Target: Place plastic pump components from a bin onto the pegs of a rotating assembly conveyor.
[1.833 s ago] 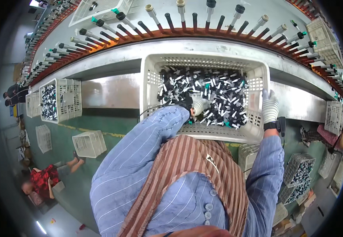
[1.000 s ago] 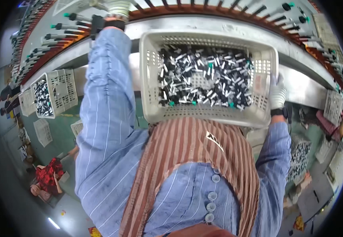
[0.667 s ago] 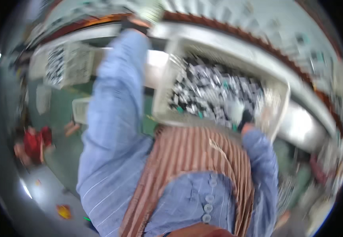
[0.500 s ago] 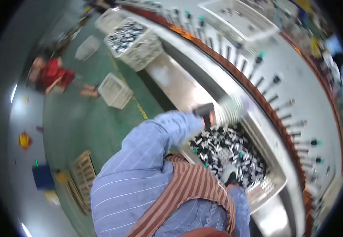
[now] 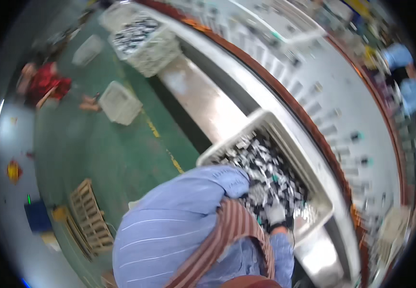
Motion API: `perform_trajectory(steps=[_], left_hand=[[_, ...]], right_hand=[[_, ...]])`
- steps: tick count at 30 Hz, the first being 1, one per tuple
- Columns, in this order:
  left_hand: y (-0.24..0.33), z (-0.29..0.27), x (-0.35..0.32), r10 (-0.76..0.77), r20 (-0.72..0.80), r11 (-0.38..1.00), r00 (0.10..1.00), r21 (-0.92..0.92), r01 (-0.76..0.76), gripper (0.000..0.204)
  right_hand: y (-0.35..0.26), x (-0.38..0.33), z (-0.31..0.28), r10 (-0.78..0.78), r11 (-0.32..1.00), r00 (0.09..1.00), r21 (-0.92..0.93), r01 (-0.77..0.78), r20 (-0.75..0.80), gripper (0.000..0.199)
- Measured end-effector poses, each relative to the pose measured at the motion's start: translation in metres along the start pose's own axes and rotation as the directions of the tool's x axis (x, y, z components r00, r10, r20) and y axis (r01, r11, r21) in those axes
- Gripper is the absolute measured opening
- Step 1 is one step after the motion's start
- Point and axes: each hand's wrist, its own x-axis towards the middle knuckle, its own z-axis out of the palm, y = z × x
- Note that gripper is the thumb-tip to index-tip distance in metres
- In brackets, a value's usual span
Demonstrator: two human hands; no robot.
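A white plastic crate [image 5: 300, 161] holds a heap of small black and whitish pieces [image 5: 270, 163], with a few green ones among them. Over the near part of the heap is my right hand [image 5: 275, 213], in a whitish glove with a dark band at the wrist. Its fingers are blurred, so what it holds, if anything, does not show. My left hand [image 5: 257, 194], also gloved, is low over the heap beside the right one. The sleeve partly covers it, and its fingers cannot be made out.
Beside the crate runs a curved conveyor [image 5: 361, 120] with a brown edge, carrying rows of blurred small pieces. Another crate [image 5: 152, 57] full of pieces stands at the far end of the metal ledge [image 5: 203, 96]. On the green floor are a white crate [image 5: 120, 103], a wooden pallet [image 5: 91, 213] and a person in red [image 5: 49, 84].
My left arm has drawn back from the crate's far side, and its hand has come down to the heap near the right hand. The view has shifted slightly.
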Motion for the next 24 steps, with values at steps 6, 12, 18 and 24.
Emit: perform_trajectory(steps=[6,12,18,24], left_hand=[[-0.083,-0.010,-0.121,0.131,0.412,0.957,0.902,0.184,-0.223,0.030],[-0.097,-0.064,-0.142,0.316,-0.044,0.866,0.948,-0.395,-0.307,0.041],[-0.084,-0.090,-0.161,0.075,-0.096,0.725,0.993,-0.678,-0.120,0.039],[-0.080,-0.100,-0.172,0.096,-0.120,0.665,0.988,-0.731,-0.154,0.037]], right_hand=[[0.068,0.033,0.102,0.242,0.690,0.947,-0.723,-0.016,0.210,0.043],[-0.009,0.025,-0.045,0.352,0.514,0.936,0.836,-0.192,-0.001,0.030],[-0.059,0.026,-0.062,0.137,0.352,0.987,0.936,0.029,-0.082,0.020],[-0.079,0.024,-0.053,0.226,0.035,0.971,0.997,0.072,-0.078,0.010]])
